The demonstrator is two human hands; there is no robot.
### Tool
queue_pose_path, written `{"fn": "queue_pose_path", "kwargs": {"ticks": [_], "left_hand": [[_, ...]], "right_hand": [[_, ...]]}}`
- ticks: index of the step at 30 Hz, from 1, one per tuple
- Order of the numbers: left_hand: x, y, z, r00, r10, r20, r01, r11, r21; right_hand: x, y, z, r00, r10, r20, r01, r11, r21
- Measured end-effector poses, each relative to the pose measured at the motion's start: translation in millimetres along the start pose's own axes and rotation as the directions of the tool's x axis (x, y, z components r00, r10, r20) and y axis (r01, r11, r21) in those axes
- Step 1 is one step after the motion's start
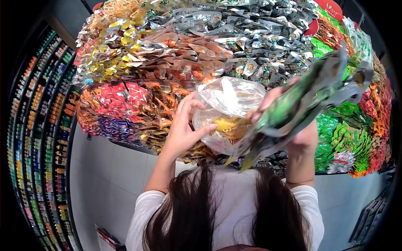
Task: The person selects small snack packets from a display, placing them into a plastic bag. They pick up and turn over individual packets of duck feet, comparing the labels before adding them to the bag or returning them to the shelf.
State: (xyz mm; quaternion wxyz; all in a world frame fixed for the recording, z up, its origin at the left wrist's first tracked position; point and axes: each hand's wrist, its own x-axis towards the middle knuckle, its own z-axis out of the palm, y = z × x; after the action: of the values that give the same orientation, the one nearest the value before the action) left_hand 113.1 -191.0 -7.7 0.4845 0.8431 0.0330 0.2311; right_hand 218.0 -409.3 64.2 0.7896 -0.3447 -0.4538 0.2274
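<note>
Two hands work above a heaped snack display [176, 54]. Her left hand [182, 129] curls its fingers around the side of a thin clear plastic bag [228, 104], holding its mouth open and up so nothing slides out; yellow packets already lie inside. Her right hand [303, 136] pinches a bunch of green packets [301, 100] just beside the bag, tilted toward its opening.

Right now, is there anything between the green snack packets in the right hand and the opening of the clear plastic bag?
Nothing visible stands between them. The right hand holds the green snack packets right beside the mouth of the clear plastic bag, which the left hand holds open. Yellow packets already lie inside, lower down.
</note>
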Motion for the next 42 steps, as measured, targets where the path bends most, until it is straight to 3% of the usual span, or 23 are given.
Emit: {"fn": "queue_pose_path", "kwargs": {"ticks": [2,4,6,7,8,10,12,13,14,16,17,20,21,24,27,29,30,32,34,37,38,40,42], "left_hand": [[-2.3,1.6,-3.2,0.986,-0.1,0.135,0.108,0.993,-0.055],[-3.4,1.6,-3.4,0.985,-0.074,0.156,0.097,0.984,-0.15],[-4.2,0.4,-10.1,0.982,0.027,0.189,0.044,0.93,-0.364],[0.1,14.9,-21.0,0.977,0.136,0.164,-0.083,0.952,-0.294],[1.3,17.9,-27.1,0.982,0.1,0.161,-0.043,0.946,-0.32],[5.3,36.4,-37.5,0.978,0.098,0.186,-0.012,0.909,-0.416],[6.3,39.7,-36.7,0.98,0.088,0.18,0.012,0.87,-0.493],[7.6,41.8,-36.1,0.981,0.078,0.179,0.037,0.825,-0.564],[11.2,47.1,-37.1,0.982,0.082,0.172,0.03,0.825,-0.565],[20.4,59.3,-41.2,0.982,0.107,0.154,0.04,0.685,-0.727],[22.2,60.1,-44.4,0.98,0.105,0.167,0.049,0.69,-0.722],[24.3,58.4,-50.9,0.984,0.133,0.118,-0.01,0.704,-0.71],[23.5,59.1,-53.4,0.977,0.147,0.153,-0.003,0.731,-0.682],[22.5,68.3,-44.5,0.975,0.189,0.115,-0.07,0.758,-0.649],[24.0,74.9,-43.1,0.97,0.232,0.078,-0.13,0.757,-0.64],[22.5,72.3,-45.2,0.973,0.218,0.076,-0.122,0.762,-0.636],[21.5,69.9,-47.5,0.977,0.201,0.071,-0.112,0.767,-0.632],[19.9,67.2,-53.2,0.982,0.178,0.067,-0.093,0.755,-0.649],[17.9,66.2,-55.4,0.996,0.074,0.045,-0.022,0.725,-0.688],[23.2,63.3,-51.4,0.99,0.134,0.034,-0.067,0.683,-0.727],[25.3,64.1,-51.8,0.991,0.131,0.036,-0.064,0.682,-0.728],[31.8,67.3,-53.6,0.998,0.054,0.037,0.006,0.484,-0.875],[37.1,68.9,-56.3,0.995,0.093,-0.023,-0.057,0.374,-0.926]], "right_hand": [[-9.4,5.2,18.8,0.949,0.305,-0.078,-0.308,0.951,-0.033],[-12.7,5.0,18.7,0.755,0.643,-0.128,-0.656,0.737,-0.163],[-4.5,8.9,23.3,0.781,0.596,-0.187,-0.625,0.737,-0.257],[1.5,8.1,17.0,0.916,0.376,-0.141,-0.39,0.745,-0.541],[8.4,7.9,8.5,0.987,0.156,-0.019,-0.116,0.637,-0.762],[16.2,15.9,-2.0,0.997,-0.021,-0.068,-0.037,0.659,-0.751],[26.4,2.4,-4.1,0.999,-0.043,0.025,0.043,0.516,-0.855],[31.6,-4.2,-3.6,0.979,-0.089,0.184,0.202,0.287,-0.937],[37.4,-5.4,0.4,0.95,-0.083,0.3,0.31,0.338,-0.889],[35.8,-16.9,12.3,0.918,0.116,0.379,0.354,0.188,-0.916],[33.1,-15.1,15.4,0.914,0.144,0.379,0.376,0.043,-0.925],[28.4,-16.4,12.8,0.93,0.154,0.334,0.365,-0.296,-0.882],[28.1,-14.0,11.4,0.931,0.148,0.333,0.364,-0.3,-0.882],[22.9,8.4,15.7,0.97,0.208,0.126,0.234,-0.658,-0.716],[23.6,34.0,21.9,0.959,0.242,0.146,0.273,-0.658,-0.702],[28.0,39.4,22.5,0.902,0.338,0.268,0.422,-0.564,-0.71],[29.9,33.3,23.4,0.903,0.334,0.271,0.422,-0.567,-0.707],[35.5,12.4,26.6,0.824,0.452,0.341,0.493,-0.277,-0.825],[34.2,12.7,19.9,0.845,0.447,0.295,0.465,-0.338,-0.818],[31.4,16.8,10.8,0.896,0.432,0.102,0.337,-0.513,-0.789],[34.7,13.7,10.8,0.896,0.434,0.1,0.336,-0.513,-0.79],[43.7,-2.6,17.6,0.865,0.455,-0.21,0.135,-0.615,-0.777],[46.4,-21.3,27.2,0.911,0.393,-0.122,0.178,-0.644,-0.744]]}}
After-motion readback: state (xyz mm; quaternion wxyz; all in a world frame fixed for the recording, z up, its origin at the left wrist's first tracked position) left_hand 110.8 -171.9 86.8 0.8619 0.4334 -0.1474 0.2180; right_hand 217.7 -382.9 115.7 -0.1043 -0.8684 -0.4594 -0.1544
